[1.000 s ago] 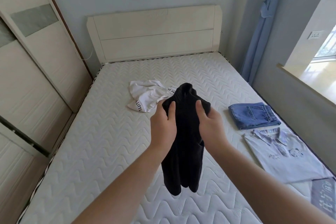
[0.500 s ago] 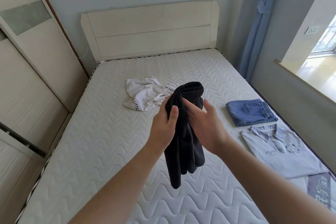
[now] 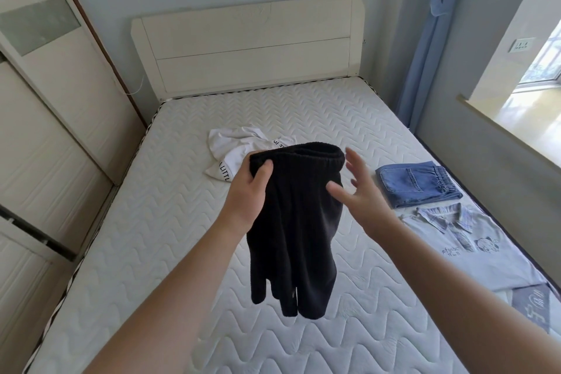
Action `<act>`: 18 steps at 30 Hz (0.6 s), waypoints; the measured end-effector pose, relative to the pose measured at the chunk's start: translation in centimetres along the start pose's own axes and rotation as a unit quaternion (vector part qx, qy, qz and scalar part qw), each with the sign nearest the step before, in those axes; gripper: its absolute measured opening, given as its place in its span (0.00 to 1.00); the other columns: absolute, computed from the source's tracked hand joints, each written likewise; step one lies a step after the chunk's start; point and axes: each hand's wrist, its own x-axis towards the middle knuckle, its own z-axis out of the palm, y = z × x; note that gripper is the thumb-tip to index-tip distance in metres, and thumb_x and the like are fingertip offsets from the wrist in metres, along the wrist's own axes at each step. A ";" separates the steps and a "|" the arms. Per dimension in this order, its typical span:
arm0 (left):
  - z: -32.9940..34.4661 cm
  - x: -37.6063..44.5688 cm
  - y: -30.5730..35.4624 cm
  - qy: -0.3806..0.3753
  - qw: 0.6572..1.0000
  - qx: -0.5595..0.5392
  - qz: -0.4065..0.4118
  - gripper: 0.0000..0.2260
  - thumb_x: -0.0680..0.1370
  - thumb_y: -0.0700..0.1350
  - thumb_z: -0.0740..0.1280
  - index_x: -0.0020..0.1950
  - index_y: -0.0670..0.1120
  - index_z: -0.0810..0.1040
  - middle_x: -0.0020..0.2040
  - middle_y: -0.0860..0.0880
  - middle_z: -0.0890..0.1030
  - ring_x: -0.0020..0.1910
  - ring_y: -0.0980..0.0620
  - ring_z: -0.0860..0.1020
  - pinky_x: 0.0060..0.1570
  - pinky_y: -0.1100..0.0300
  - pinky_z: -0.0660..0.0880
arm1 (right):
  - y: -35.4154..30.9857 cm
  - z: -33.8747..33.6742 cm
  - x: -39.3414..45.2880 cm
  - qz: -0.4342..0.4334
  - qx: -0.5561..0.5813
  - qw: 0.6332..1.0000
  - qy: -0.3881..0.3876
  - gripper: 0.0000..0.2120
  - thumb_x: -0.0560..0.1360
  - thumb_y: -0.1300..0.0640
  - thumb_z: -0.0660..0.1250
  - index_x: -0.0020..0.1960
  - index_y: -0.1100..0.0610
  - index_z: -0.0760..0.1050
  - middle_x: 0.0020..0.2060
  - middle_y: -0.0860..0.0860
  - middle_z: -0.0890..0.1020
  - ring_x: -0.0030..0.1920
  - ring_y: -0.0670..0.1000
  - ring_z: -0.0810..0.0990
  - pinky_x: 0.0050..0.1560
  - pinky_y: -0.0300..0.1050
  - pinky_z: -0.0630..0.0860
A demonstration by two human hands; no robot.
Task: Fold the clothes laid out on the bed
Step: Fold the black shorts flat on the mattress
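A pair of black shorts (image 3: 296, 222) with a ribbed elastic waistband hangs in the air above the middle of a bed (image 3: 151, 252). The fabric is dark and soft-looking, and the two legs dangle bunched together below the waistband, clear of the white quilted mattress.

The left hand (image 3: 249, 194) grips one end of the waistband, with the thumb pressed over the front of the fabric and the fingers curled behind it. The left forearm reaches up from the lower left of the view. The right hand (image 3: 356, 191) is released, with fingers spread and straight. It sits just beside the other end of the waistband; whether the thumb touches the cloth cannot be told. The right forearm comes in from the lower right.

Behind the shorts, a crumpled white garment (image 3: 233, 150) with black lettering lies on the mattress. Along the right edge of the bed lie folded denim shorts (image 3: 416, 184), then a pale blue collared shirt (image 3: 473, 249) with a small cartoon print, spread flat. A cream headboard (image 3: 249, 45) stands at the far end.
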 end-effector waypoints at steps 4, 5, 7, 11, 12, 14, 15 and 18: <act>-0.8 0.1 -0.4 -0.072 0.997 -0.009 -0.012 0.12 0.78 0.57 0.63 0.60 0.56 0.78 0.57 0.54 0.82 0.60 0.55 0.79 0.65 0.50 0.73 | -0.9 0.0 0.4 0.043 0.056 0.997 -0.029 0.10 0.76 0.59 0.71 0.57 0.52 0.78 0.49 0.46 0.85 0.51 0.44 0.84 0.54 0.46 0.80; -1.2 0.1 -0.5 -0.094 0.995 -0.022 -0.017 0.13 0.77 0.56 0.65 0.60 0.55 0.78 0.58 0.53 0.82 0.61 0.53 0.79 0.65 0.49 0.73 | -1.5 -0.1 0.5 0.044 0.072 0.996 -0.015 0.08 0.75 0.60 0.71 0.53 0.53 0.79 0.45 0.46 0.86 0.48 0.45 0.85 0.50 0.45 0.80; -2.4 0.4 -0.3 -0.152 0.988 -0.019 -0.015 0.14 0.76 0.50 0.69 0.61 0.51 0.78 0.57 0.52 0.83 0.59 0.53 0.80 0.62 0.53 0.75 | -2.1 -0.5 0.5 0.039 0.076 0.996 -0.012 0.06 0.74 0.60 0.72 0.50 0.53 0.80 0.43 0.47 0.86 0.46 0.47 0.85 0.46 0.42 0.79; -4.6 1.0 1.2 -0.272 0.947 0.170 -0.020 0.26 0.73 0.40 0.74 0.67 0.59 0.72 0.60 0.58 0.79 0.55 0.59 0.80 0.55 0.62 0.76 | -3.0 -0.2 -0.1 0.053 0.054 0.996 -0.038 0.07 0.71 0.56 0.76 0.48 0.50 0.82 0.43 0.49 0.87 0.46 0.49 0.86 0.51 0.50 0.82; -4.5 1.0 1.6 -0.291 0.927 0.237 -0.019 0.31 0.72 0.42 0.75 0.70 0.61 0.69 0.61 0.59 0.78 0.55 0.62 0.80 0.55 0.64 0.76 | -3.2 0.0 -0.3 0.054 0.043 0.997 -0.044 0.08 0.70 0.55 0.77 0.48 0.50 0.83 0.43 0.49 0.87 0.46 0.50 0.86 0.52 0.52 0.82; -3.5 1.0 2.2 -0.307 0.883 0.354 0.004 0.38 0.67 0.49 0.79 0.73 0.60 0.65 0.61 0.61 0.76 0.55 0.63 0.78 0.55 0.66 0.75 | -3.3 0.6 -0.5 0.052 0.008 0.997 -0.054 0.11 0.69 0.51 0.78 0.50 0.49 0.83 0.43 0.48 0.87 0.45 0.49 0.86 0.53 0.54 0.81; -2.8 1.0 2.3 -0.303 0.871 0.385 0.018 0.40 0.65 0.53 0.80 0.73 0.58 0.65 0.61 0.61 0.76 0.57 0.62 0.77 0.56 0.64 0.75 | -3.4 0.9 -0.5 0.051 -0.005 0.997 -0.057 0.12 0.68 0.49 0.78 0.50 0.49 0.83 0.42 0.47 0.86 0.45 0.48 0.86 0.52 0.55 0.81; -0.7 1.6 1.7 -0.260 0.875 0.405 0.057 0.42 0.61 0.58 0.81 0.71 0.55 0.66 0.61 0.58 0.77 0.59 0.57 0.76 0.58 0.58 0.75 | -3.7 1.2 -0.7 0.046 -0.015 0.997 -0.065 0.13 0.68 0.49 0.78 0.51 0.49 0.83 0.43 0.47 0.86 0.45 0.48 0.85 0.53 0.56 0.81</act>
